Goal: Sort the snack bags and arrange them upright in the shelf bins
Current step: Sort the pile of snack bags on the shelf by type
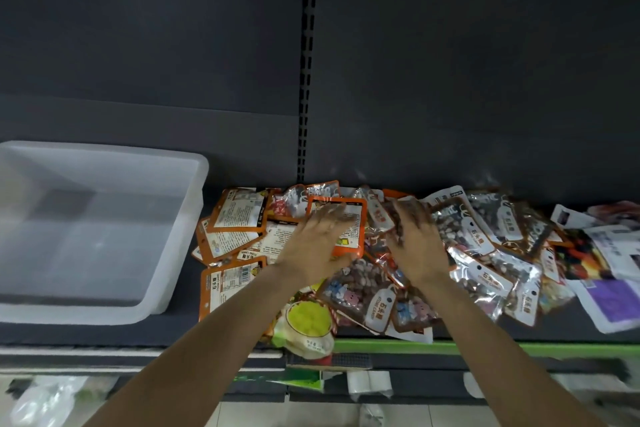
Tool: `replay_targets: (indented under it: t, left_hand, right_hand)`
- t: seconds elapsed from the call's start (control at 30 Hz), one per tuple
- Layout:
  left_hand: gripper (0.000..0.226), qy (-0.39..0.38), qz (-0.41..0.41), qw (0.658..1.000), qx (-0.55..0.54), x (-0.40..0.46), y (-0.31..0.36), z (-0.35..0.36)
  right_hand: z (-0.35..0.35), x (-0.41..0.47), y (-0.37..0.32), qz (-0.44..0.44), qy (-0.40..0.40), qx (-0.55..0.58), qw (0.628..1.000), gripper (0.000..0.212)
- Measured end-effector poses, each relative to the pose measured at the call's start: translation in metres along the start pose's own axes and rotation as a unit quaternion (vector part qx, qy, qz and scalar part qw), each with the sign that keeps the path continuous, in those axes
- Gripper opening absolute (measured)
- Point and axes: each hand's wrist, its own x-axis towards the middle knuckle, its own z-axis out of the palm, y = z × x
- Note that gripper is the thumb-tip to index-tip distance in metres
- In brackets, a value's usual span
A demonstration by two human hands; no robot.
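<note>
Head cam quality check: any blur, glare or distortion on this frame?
Head view: motion blur smears the fingers of both hands, left and right, and the bags at the right edge; glare on the foil bags; wide-angle bends the shelf edge; dim back panel; bin sharp.

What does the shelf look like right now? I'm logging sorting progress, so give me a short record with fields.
bin: clear plastic bin, left on the shelf, no bags visible inside
snack bags: mixed pile of snack bags lying flat, right of the bin
left hand: left hand on an orange-edged bag, fingers spread
right hand: right hand on the pile, grip blurred
progress: nothing upright yet
</note>
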Motion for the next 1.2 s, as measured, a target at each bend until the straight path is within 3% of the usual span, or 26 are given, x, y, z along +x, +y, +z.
replay_targets:
  t: [0.07,0.13,0.23,0.4,0.5,0.6,0.7,0.8,0.9,1.03,1.2]
  left_hand:
    - [0.079,-0.069,0.018,0.996,0.054,0.012,0.007,0.006]
    - [0.079,-0.091,0.007,0.990,0.104,0.022,0.010,0.010]
    - [0.070,-0.075,-0.040,0.982,0.168,0.027,0.001,0.007]
    - [0.066,-0.085,-0.109,0.976,0.170,0.011,-0.014,-0.008]
    - [0.064,-0.018,-0.109,0.986,0.124,0.004,-0.009,-0.014]
    - [0.057,0.036,-0.016,0.998,0.051,0.007,0.016,-0.013]
    - [0.083,-0.062,0.031,0.997,0.045,0.016,0.049,0.002]
    - [0.107,-0.126,-0.004,0.990,0.068,0.023,0.058,0.023]
    - [0.108,-0.138,-0.029,0.987,0.075,0.024,0.061,0.026]
    - [0.103,-0.144,-0.046,0.985,0.079,0.029,0.070,0.015]
    - [0.088,-0.057,-0.061,0.996,0.027,0.040,0.105,0.012]
  right_hand:
    - [0.000,-0.004,0.017,0.079,-0.096,-0.021,0.992,0.075]
    - [0.005,-0.009,0.023,0.079,-0.135,-0.020,0.987,0.082]
    - [0.008,-0.011,0.019,0.024,-0.126,-0.010,0.992,0.081]
    - [0.019,-0.015,-0.001,-0.016,-0.169,0.040,0.985,0.084]
    - [0.026,-0.015,-0.015,-0.027,-0.197,0.151,0.968,0.077]
    - [0.015,-0.014,-0.005,-0.002,-0.125,0.227,0.966,0.052]
    - [-0.004,-0.014,0.028,0.106,-0.008,0.097,0.990,0.046]
    - [-0.013,-0.018,0.047,0.163,-0.042,0.009,0.986,0.057]
    - [-0.011,-0.014,0.051,0.181,-0.054,0.037,0.981,0.061]
    - [-0.022,-0.009,0.054,0.186,-0.057,0.128,0.973,0.028]
    - [-0.057,-0.013,0.082,0.153,0.049,0.263,0.951,0.025]
